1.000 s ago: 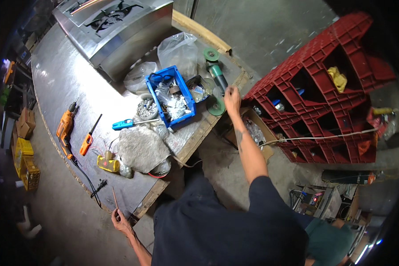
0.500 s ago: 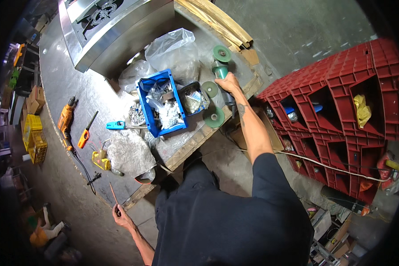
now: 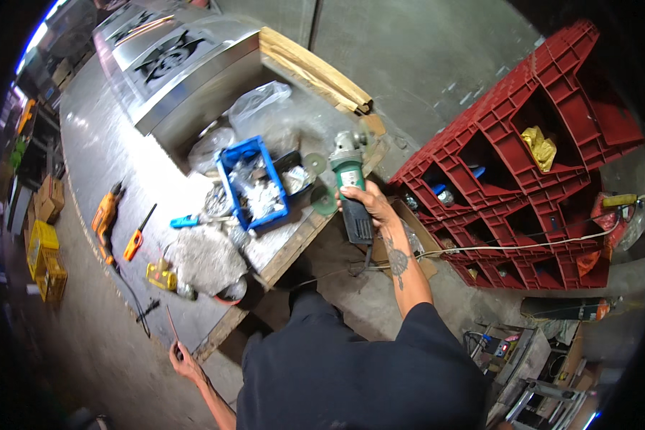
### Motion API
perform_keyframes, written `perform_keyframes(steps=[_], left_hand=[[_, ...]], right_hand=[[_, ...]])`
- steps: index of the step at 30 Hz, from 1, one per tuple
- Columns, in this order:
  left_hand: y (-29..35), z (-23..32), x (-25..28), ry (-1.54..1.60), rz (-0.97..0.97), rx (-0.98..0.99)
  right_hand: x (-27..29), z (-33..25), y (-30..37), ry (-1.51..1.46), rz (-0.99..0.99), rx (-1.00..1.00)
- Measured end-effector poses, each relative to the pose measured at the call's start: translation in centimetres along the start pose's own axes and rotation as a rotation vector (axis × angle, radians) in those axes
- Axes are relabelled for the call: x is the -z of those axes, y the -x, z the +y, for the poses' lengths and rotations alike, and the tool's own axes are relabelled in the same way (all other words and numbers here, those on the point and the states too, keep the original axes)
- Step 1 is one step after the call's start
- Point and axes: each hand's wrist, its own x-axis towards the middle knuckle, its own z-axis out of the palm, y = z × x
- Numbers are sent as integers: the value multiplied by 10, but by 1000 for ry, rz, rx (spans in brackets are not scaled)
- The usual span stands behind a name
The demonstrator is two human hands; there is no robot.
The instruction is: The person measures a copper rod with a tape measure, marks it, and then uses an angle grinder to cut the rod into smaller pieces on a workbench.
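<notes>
My right hand is wrapped round the body of a green and dark grey angle grinder, held up near the table's right edge with its metal head pointing away from me. Its disc is blurred at the far side of the head. Two green grinding discs, one nearer and one farther, lie on the table beside the grinder. At the lower left, past the table's corner, my left hand pinches a thin reddish rod that points up over the tabletop.
A blue bin of small parts stands mid-table, next to a grey cloth. Leftward lie an orange drill and an orange lighter. A steel stove and wooden strips are behind; red crates stack at right.
My right hand has raised the angle grinder off the table edge and drawn it nearer, turning its head. The left hand still holds the rod. The whole view has shifted slightly.
</notes>
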Motion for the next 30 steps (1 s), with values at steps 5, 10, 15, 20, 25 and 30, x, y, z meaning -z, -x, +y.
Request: perform_keyframes(steps=[5, 10, 15, 20, 25, 30], left_hand=[[-29, -40, 33, 123, 3, -103], [-31, -50, 78, 173, -21, -130], [-6, -76, 137, 163, -13, -55], [10, -99, 177, 180, -21, -57], [27, -128, 205, 126, 19, 32], [21, -120, 202, 108, -14, 20]], right_hand=[[-85, 5, 112, -99, 88, 203], [-158, 47, 199, -525, -247, 298], [-204, 126, 258, -704, -296, 201], [-226, 154, 286, -740, -242, 208], [-270, 133, 297, -643, -316, 198], [-270, 166, 303, -640, -308, -13]])
